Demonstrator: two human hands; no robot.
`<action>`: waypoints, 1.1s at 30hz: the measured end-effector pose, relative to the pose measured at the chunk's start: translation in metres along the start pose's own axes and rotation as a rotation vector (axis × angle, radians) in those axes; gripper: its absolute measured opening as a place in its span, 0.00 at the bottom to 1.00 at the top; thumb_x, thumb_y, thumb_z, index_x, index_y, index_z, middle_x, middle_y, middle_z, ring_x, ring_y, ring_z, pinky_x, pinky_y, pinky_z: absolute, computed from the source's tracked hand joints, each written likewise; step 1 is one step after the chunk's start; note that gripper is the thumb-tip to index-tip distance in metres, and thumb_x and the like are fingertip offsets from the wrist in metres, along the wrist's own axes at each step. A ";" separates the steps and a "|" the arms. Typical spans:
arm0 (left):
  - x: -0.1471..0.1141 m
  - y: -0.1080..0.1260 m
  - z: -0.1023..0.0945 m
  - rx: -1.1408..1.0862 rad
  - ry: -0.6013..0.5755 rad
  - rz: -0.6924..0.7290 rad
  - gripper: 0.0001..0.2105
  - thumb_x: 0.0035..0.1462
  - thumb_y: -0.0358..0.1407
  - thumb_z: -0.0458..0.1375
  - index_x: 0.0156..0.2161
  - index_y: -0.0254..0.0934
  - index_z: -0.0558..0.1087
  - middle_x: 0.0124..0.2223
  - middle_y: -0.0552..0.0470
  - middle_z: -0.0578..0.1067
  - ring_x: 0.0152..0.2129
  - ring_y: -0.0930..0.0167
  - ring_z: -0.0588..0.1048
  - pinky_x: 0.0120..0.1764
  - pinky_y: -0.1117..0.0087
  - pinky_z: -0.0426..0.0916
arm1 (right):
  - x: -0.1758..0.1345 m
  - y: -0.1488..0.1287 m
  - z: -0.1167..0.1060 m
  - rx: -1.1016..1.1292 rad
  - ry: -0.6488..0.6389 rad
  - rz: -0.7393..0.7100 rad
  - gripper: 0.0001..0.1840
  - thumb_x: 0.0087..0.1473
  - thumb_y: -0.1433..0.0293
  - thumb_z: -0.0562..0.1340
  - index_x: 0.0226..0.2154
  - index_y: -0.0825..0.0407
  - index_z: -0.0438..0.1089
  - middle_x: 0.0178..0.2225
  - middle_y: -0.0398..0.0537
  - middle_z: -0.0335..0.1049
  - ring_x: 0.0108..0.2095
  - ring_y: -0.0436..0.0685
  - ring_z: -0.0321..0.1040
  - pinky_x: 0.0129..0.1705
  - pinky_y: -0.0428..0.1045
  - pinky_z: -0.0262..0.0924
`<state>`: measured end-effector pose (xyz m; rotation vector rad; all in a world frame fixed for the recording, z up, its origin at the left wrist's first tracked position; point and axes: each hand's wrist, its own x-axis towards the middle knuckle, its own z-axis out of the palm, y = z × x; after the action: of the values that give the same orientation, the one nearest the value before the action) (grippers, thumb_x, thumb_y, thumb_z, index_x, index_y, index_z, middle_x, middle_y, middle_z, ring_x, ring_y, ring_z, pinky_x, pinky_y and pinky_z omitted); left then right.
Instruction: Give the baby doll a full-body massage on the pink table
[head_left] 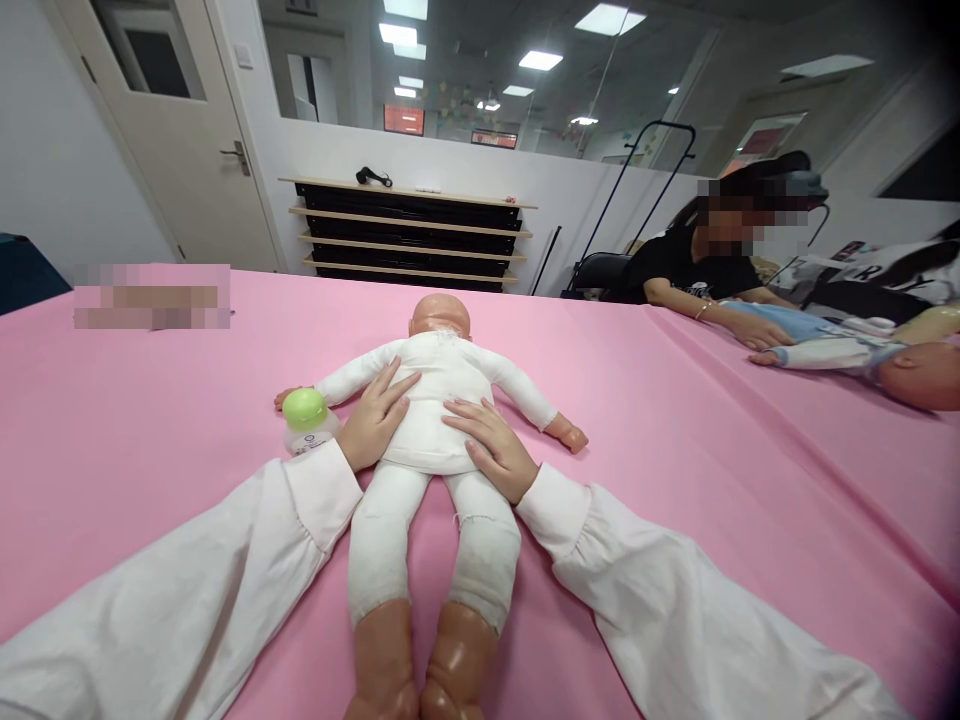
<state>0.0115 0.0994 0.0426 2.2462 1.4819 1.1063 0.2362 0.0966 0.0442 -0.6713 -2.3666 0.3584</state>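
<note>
A baby doll in white cloth lies stretched out on the pink covering, its head away from me and its feet close to me. No facial features show on its bald head. My left hand rests flat on the left side of its torso, fingers a little spread. On the right side of the torso lies my right hand, also with fingers apart. Neither hand grips anything. Close by my left wrist stands a small clear container with a rounded light-green cap, partly in front of the doll's left-side arm.
At the right, a person in black has a hand on another doll, dressed in blue and white. A low shelf unit is against the far wall, and a door is at the left. A blurred patch covers something on the far-left covering.
</note>
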 end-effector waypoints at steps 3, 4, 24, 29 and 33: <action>0.001 0.000 0.001 -0.003 0.002 0.001 0.21 0.61 0.40 0.41 0.57 0.38 0.60 0.65 0.50 0.46 0.61 0.66 0.47 0.60 0.59 0.45 | 0.000 0.000 0.000 -0.001 0.001 -0.002 0.19 0.60 0.66 0.45 0.52 0.47 0.59 0.57 0.48 0.56 0.59 0.54 0.48 0.61 0.61 0.35; 0.001 -0.001 0.001 0.000 0.004 0.004 0.21 0.61 0.40 0.41 0.57 0.38 0.60 0.64 0.49 0.46 0.61 0.66 0.47 0.60 0.59 0.46 | -0.001 0.000 0.000 -0.001 0.002 -0.002 0.19 0.60 0.66 0.45 0.52 0.47 0.59 0.57 0.48 0.56 0.59 0.54 0.48 0.61 0.61 0.35; -0.009 0.020 -0.009 0.138 -0.227 0.341 0.21 0.61 0.42 0.41 0.58 0.44 0.58 0.61 0.52 0.58 0.61 0.63 0.47 0.58 0.47 0.34 | -0.001 0.006 0.003 0.014 0.028 0.001 0.20 0.60 0.65 0.45 0.53 0.47 0.58 0.57 0.49 0.57 0.59 0.55 0.49 0.60 0.63 0.38; -0.006 0.023 -0.009 0.022 -0.229 0.119 0.21 0.62 0.44 0.38 0.57 0.45 0.60 0.63 0.55 0.53 0.62 0.62 0.38 0.56 0.44 0.29 | 0.000 0.003 0.002 0.003 0.011 0.004 0.20 0.60 0.65 0.44 0.52 0.48 0.59 0.58 0.49 0.55 0.60 0.55 0.48 0.61 0.62 0.38; -0.002 0.018 -0.007 -0.055 -0.176 -0.027 0.21 0.62 0.43 0.38 0.56 0.45 0.62 0.64 0.57 0.47 0.62 0.62 0.35 0.57 0.45 0.31 | 0.001 0.001 0.000 0.005 0.017 -0.008 0.20 0.60 0.66 0.44 0.52 0.48 0.59 0.57 0.49 0.56 0.59 0.54 0.49 0.61 0.61 0.37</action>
<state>0.0189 0.0877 0.0567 2.2161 1.3898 0.9040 0.2358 0.0977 0.0438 -0.6596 -2.3508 0.3534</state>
